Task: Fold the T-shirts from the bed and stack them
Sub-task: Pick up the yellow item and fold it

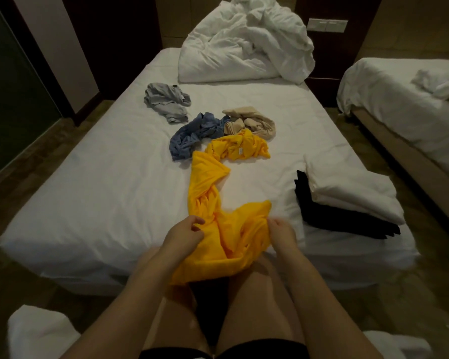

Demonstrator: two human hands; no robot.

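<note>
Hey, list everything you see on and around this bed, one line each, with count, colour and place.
yellow T-shirt: one, yellow, unfolded, from the bed's middle to its near edge
blue T-shirt: one, blue, crumpled, left of the yellow one's far end
beige T-shirt: one, beige, crumpled, just beyond the yellow one
grey T-shirt: one, grey, crumpled, farther back on the left
folded stack: two pieces, white on black, bed's near right
duvet: one, white, bunched at the head
bed: one, white sheet, centre
second bed: one, white, far right
switch plate: one, pale, back wall
left hand: grips the yellow T-shirt's near end
right hand: pinches it too
</note>
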